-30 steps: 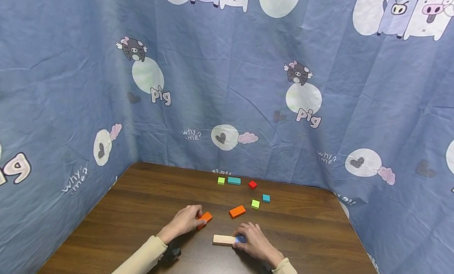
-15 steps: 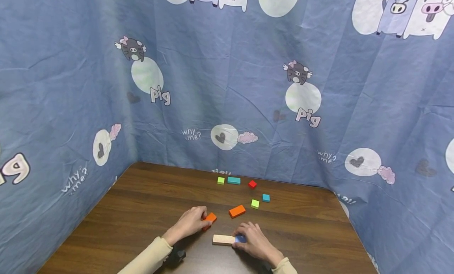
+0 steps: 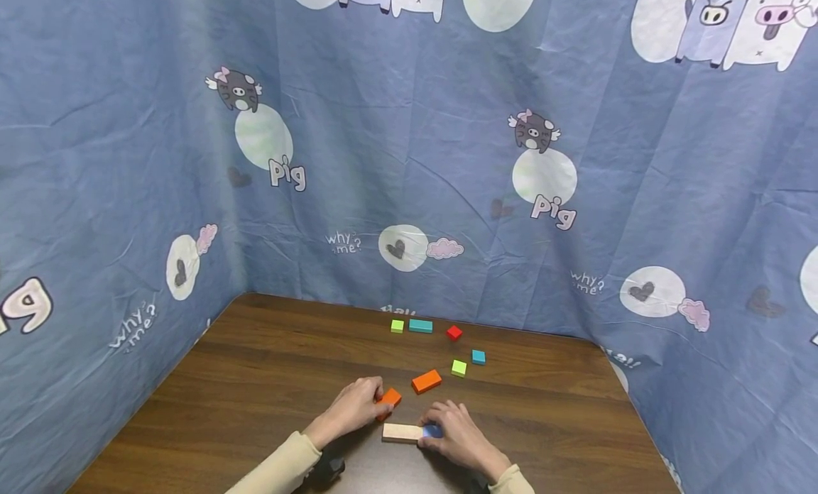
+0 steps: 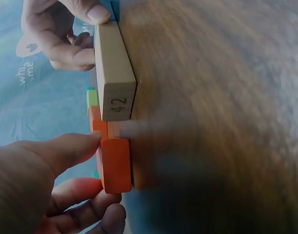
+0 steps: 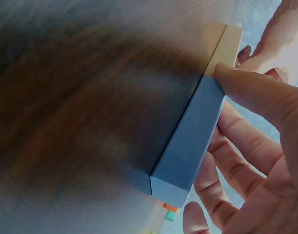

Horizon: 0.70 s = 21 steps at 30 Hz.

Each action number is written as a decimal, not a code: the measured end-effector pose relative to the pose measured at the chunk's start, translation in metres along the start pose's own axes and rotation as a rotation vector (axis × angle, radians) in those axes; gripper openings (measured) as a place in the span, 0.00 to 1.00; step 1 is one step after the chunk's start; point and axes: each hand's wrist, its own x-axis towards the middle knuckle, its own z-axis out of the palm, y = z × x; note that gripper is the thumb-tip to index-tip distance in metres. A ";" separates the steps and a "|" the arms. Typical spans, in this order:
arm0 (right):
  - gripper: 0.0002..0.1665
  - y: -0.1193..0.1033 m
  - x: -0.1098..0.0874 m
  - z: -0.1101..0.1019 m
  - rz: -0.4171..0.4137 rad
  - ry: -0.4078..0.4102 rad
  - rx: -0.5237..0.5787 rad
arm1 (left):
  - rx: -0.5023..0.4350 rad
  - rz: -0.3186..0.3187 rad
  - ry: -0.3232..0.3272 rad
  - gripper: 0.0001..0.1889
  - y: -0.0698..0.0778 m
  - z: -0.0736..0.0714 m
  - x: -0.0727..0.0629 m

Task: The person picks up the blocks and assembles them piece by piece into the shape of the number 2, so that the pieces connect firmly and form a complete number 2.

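Note:
Thumb and fingers of my left hand [image 3: 353,409] pinch an orange rectangular block [image 3: 391,398], low at the table. Just in front of it, a plain wooden block [image 3: 400,432] lies end to end with a blue block [image 5: 188,141]; its near end in the left wrist view bears the number 42. My right hand [image 3: 461,437] grips these two where they meet, the thumb on one long side and fingers on the other. In the head view that hand covers much of the blue block. A small space separates the orange block from the wooden one.
A second orange block [image 3: 426,382] lies beyond the hands. Farther back are a lime block [image 3: 459,368], a small blue block [image 3: 478,357], a red block [image 3: 454,333], a teal block [image 3: 420,326] and another lime block [image 3: 397,326]. A blue curtain [image 3: 409,160] hangs behind the table.
My left hand has slid the orange block rightward and slightly nearer, closer to the wooden block. The right hand keeps its grip in place, and the other blocks stay put.

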 end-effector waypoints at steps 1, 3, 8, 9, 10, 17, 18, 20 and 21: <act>0.15 0.000 0.000 0.000 0.001 -0.001 0.000 | -0.002 0.001 0.000 0.14 0.001 0.000 0.000; 0.15 0.000 0.000 0.000 0.000 0.002 -0.002 | 0.000 0.007 0.005 0.14 0.001 0.001 0.000; 0.15 0.000 0.000 0.001 -0.012 0.014 -0.003 | 0.007 0.023 0.014 0.14 0.002 0.005 -0.001; 0.15 0.000 0.000 0.001 -0.014 0.017 -0.003 | 0.006 0.026 0.012 0.14 0.003 0.005 -0.001; 0.15 0.000 -0.001 0.002 -0.017 0.019 -0.003 | 0.004 0.029 0.011 0.14 0.003 0.006 -0.002; 0.14 0.000 -0.001 0.001 -0.027 0.020 0.009 | -0.025 0.028 -0.010 0.13 0.004 0.006 -0.004; 0.14 0.000 -0.001 0.001 -0.030 0.021 0.008 | -0.025 0.027 -0.012 0.13 0.005 0.006 -0.004; 0.14 0.000 -0.001 0.001 -0.031 0.022 0.006 | -0.023 0.022 -0.014 0.14 0.005 0.005 -0.004; 0.14 0.000 -0.001 0.001 -0.030 0.021 0.007 | -0.021 0.021 -0.013 0.14 0.005 0.005 -0.004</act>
